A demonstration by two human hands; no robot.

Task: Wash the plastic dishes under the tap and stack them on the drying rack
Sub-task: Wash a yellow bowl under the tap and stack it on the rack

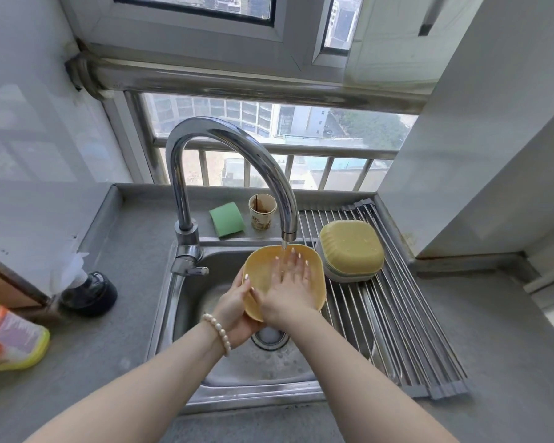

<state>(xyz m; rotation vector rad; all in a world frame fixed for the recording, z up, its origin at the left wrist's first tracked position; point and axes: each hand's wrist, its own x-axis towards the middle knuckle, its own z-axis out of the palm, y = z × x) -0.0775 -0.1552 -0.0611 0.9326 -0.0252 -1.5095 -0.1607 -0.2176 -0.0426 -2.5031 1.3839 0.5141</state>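
The right hand (290, 282) lies flat inside a yellow dish (263, 270), with its fingers straight and spread wide, pressing on the inside of the dish. The left hand (237, 310) holds the same dish from below and from the left side, with the thumb curled over the rim. There is a bead bracelet (218, 332) on the left wrist.

The yellow dish is tipped up over the sink (186, 302), right under the tap (237, 161). A thin stream of water (284, 246) runs from the tap onto the top edge of the dish, close to the fingertips of the right hand. Below the hands you can see the drain (269, 338) in the bottom of the sink.

To the right of the sink is the drying rack (384, 318), made of many thin metal bars. A stack of dishes (351, 251) sits upside down on the far end of the rack, with a yellow one on top. It is just beside the dish in the hands.

Behind the sink, on the grey table (125, 314), are a green sponge (227, 219) and a paper cup (262, 212) that is brown inside. On the left of the table are a dark round thing (92, 294) and, at the very edge, a yellow and orange bottle (10, 340). Behind it all is a window (269, 148) with bars.
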